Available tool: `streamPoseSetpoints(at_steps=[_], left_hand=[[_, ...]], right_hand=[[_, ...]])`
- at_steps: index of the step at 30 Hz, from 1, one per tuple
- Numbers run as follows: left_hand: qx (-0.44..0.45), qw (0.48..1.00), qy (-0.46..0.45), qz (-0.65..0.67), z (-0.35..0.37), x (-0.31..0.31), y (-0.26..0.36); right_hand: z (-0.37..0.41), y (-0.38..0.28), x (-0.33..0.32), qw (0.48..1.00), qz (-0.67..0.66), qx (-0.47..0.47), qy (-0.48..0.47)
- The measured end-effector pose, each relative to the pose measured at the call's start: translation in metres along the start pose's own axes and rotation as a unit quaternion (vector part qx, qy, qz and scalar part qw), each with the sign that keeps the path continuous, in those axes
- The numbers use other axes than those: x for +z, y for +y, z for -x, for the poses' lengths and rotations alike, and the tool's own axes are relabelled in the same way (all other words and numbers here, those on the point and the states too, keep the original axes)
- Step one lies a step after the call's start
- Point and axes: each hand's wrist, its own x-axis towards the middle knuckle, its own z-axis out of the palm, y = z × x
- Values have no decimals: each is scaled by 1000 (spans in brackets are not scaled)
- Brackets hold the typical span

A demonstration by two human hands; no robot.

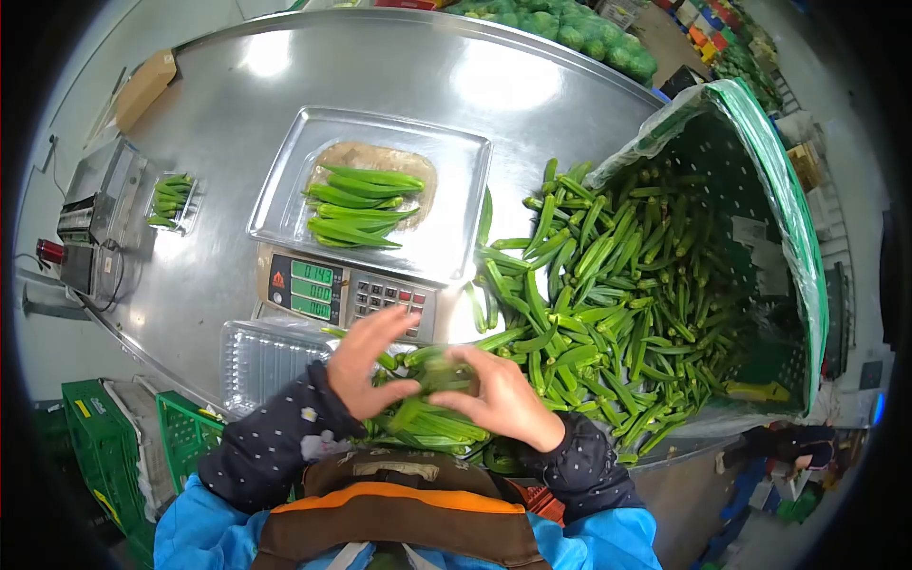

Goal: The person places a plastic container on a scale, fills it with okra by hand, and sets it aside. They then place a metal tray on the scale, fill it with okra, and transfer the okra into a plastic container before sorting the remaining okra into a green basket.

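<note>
My left hand (366,364) is over the near edge of the steel table, fingers stretched out and thumb apart, beside a small heap of green okra (437,427). My right hand (508,397) curls its fingers and thumb around a few okra pods (442,373), blurred by motion. Ahead of both hands is a digital scale (347,293) with lit green readouts. On it rests a metal tray (465,180) with several okra pods (361,207) laid side by side. Clear plastic trays (261,366) are stacked left of my left hand.
A tipped green crate (812,256) lined with plastic spills loose okra (617,313) across the table's right side. A packed tray of okra (171,201) lies by a machine (100,218) at left. Green crates (90,446) are at lower left. Another person (798,445) is at far right.
</note>
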Motion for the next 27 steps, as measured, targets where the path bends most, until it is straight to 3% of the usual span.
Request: streamPoseSetpoints(at_steps=[1,3,5,6,8,11,14,17,19,22,25,27], left_hand=[[1,1000,-1,1,5,10,-4],[26,982,-121,-139,18,29,-17],[13,980,-142,-137,34,48,-35],[3,977,-166,-133,39,53,-39],[-2,982,-148,-120,43,55,-36],[-24,988,-121,-96,36,47,-26],[-58,998,-23,-16,36,34,-15],[-84,996,18,6,45,22,-13],[-89,995,36,-24,45,19,-7],[-93,995,37,-2,51,22,-8],[-95,994,45,35,59,23,-13],[-109,992,52,36,66,23,-13]], right_hand=[[-3,2,-5,1000,1,1,1],[-23,17,-32,989,-103,96,42],[-54,55,-69,986,100,35,127],[-71,93,-88,966,185,-47,174],[-93,134,-116,933,321,-26,161],[-114,179,-129,919,390,4,61],[-114,187,-122,868,495,-42,-11],[-108,150,-118,848,526,-44,-50],[-107,162,-109,837,540,-53,-65],[-97,184,-105,824,548,-146,-19],[-91,164,-122,837,523,-159,-8],[-88,154,-135,842,530,-90,40]])
